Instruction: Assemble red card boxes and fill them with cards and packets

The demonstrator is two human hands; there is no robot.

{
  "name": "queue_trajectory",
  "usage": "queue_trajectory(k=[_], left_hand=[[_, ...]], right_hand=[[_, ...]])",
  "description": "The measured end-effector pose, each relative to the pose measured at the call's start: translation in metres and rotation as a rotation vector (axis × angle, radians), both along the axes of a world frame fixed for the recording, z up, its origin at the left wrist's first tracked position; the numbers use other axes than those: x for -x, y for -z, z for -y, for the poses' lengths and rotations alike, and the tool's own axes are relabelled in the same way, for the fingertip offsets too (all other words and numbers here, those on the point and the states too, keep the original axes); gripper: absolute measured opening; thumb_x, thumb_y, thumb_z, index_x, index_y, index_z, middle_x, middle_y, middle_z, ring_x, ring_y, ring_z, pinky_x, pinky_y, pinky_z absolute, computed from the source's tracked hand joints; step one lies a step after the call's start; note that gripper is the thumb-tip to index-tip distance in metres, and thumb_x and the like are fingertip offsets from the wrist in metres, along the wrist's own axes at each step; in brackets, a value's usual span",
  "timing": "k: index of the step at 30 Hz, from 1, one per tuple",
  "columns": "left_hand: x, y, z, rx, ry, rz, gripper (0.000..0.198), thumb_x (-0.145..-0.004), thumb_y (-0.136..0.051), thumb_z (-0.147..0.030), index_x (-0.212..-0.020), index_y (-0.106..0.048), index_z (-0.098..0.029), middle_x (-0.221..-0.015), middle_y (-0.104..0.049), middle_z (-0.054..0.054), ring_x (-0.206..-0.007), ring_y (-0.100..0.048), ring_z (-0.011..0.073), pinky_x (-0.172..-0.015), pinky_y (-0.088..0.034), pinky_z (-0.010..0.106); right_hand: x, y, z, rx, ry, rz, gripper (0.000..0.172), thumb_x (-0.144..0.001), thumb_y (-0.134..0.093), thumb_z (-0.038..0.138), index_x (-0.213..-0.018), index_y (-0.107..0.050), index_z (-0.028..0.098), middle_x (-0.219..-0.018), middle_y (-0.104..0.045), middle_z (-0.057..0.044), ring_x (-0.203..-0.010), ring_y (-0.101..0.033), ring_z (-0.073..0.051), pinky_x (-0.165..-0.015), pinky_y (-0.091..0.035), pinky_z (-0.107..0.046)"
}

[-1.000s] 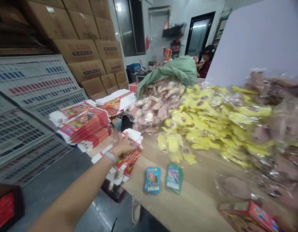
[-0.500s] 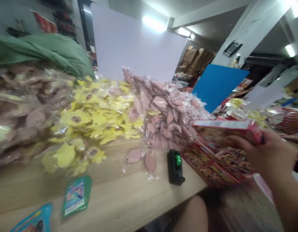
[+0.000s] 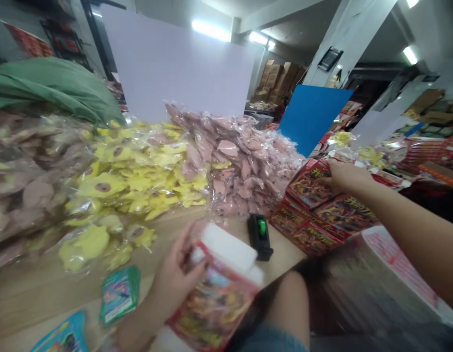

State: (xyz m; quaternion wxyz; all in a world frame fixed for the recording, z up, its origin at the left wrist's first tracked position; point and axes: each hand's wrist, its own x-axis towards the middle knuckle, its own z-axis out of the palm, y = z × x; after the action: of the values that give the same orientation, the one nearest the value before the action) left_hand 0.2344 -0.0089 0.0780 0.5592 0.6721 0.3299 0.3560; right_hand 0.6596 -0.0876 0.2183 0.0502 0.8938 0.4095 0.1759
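Low over the table edge, left hand (image 3: 171, 281) half closed around a printed box (image 3: 214, 298), fingers wrapped along one side, box tilted, white end uppermost and colourful face upward. Farther out, right hand (image 3: 347, 177) open and nearly flat, fingers stretched forward, fingertips (image 3: 331, 167) resting on top of a pile of red boxes (image 3: 324, 212), with no visible grip on any of them. Red boxes overlapping at the far corner of a wooden table (image 3: 281, 244), close beside a black gadget with a green button (image 3: 259, 236). Just past the gadget, a heap of pink packets (image 3: 241, 168) in clear plastic, running into yellow packets (image 3: 131, 183) on the left, with brownish packets (image 3: 28, 188) farther left still. Near the left hand, a green card pack (image 3: 120, 296) lying flat on the table, and a blue pack (image 3: 63, 337) at the bottom edge of the view. Above the heap, a green sack (image 3: 50, 93) draped at the back. Beyond the table, a white board (image 3: 175, 63), a blue board (image 3: 312, 117), and cartons (image 3: 278, 80) in the distance. Below, a bare knee (image 3: 288, 303), too close to the lens for much detail.
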Motion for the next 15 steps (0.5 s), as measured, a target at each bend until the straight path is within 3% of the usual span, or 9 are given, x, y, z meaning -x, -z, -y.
queue_trajectory(k=[2, 4, 5, 8, 13, 15], left_hand=[[-0.014, 0.023, 0.022, 0.119, 0.282, 0.029, 0.054, -0.077, -0.058, -0.037, -0.125, -0.046, -0.017, -0.088, -0.065, 0.005, -0.076, -0.060, 0.0175, -0.070, -0.049, 0.027], [-0.018, 0.041, 0.036, 0.148, 0.487, -0.024, 0.029, -0.080, -0.055, -0.036, -0.095, -0.066, -0.015, -0.077, -0.064, 0.004, -0.071, -0.058, 0.0163, -0.066, -0.047, 0.025], [-0.017, 0.047, 0.040, 0.169, 0.532, -0.038, 0.027, -0.080, -0.055, -0.037, -0.081, -0.068, -0.014, -0.073, -0.064, 0.004, -0.069, -0.057, 0.0161, -0.065, -0.047, 0.025], [-0.008, 0.047, 0.034, 0.323, 0.449, 0.047, 0.033, -0.076, -0.057, -0.045, -0.078, -0.067, -0.014, -0.073, -0.065, 0.004, -0.071, -0.058, 0.0181, -0.066, -0.048, 0.027], [0.008, 0.019, 0.010, 0.488, 0.311, 0.176, 0.036, -0.068, -0.066, -0.046, -0.090, -0.066, -0.017, -0.078, -0.067, 0.004, -0.074, -0.062, 0.0198, -0.067, -0.050, 0.030], [0.010, 0.017, 0.011, 0.568, 0.281, 0.192, 0.038, -0.069, -0.066, -0.045, -0.094, -0.064, -0.018, -0.079, -0.068, 0.004, -0.069, -0.063, 0.0187, -0.064, -0.051, 0.030]], right_hand=[[-0.003, -0.009, 0.001, 0.021, -0.051, -0.002, 0.078, -0.063, -0.042, 0.065, -0.102, -0.056, -0.001, -0.093, -0.062, -0.024, -0.089, -0.059, -0.030, -0.061, -0.031, -0.036], [-0.001, -0.016, -0.001, 0.028, -0.091, 0.010, 0.076, -0.063, -0.045, 0.063, -0.104, -0.056, 0.000, -0.097, -0.061, -0.022, -0.093, -0.057, -0.030, -0.062, -0.031, -0.036], [0.000, -0.018, -0.003, 0.028, -0.096, 0.018, 0.075, -0.063, -0.047, 0.061, -0.105, -0.055, -0.001, -0.097, -0.061, -0.023, -0.093, -0.057, -0.030, -0.062, -0.031, -0.036], [0.008, -0.021, -0.012, 0.026, -0.079, 0.034, 0.069, -0.063, -0.057, 0.053, -0.105, -0.055, -0.001, -0.097, -0.061, -0.026, -0.090, -0.058, -0.031, -0.062, -0.032, -0.037], [0.011, -0.005, -0.021, 0.031, -0.082, 0.028, 0.053, -0.068, -0.061, 0.038, -0.106, -0.058, 0.002, -0.100, -0.060, -0.026, -0.098, -0.055, -0.033, -0.068, -0.034, -0.041], [0.010, 0.005, -0.019, 0.014, -0.095, 0.022, 0.055, -0.073, -0.055, 0.040, -0.110, -0.056, -0.001, -0.105, -0.057, -0.030, -0.105, -0.051, -0.035, -0.072, -0.034, -0.043]])
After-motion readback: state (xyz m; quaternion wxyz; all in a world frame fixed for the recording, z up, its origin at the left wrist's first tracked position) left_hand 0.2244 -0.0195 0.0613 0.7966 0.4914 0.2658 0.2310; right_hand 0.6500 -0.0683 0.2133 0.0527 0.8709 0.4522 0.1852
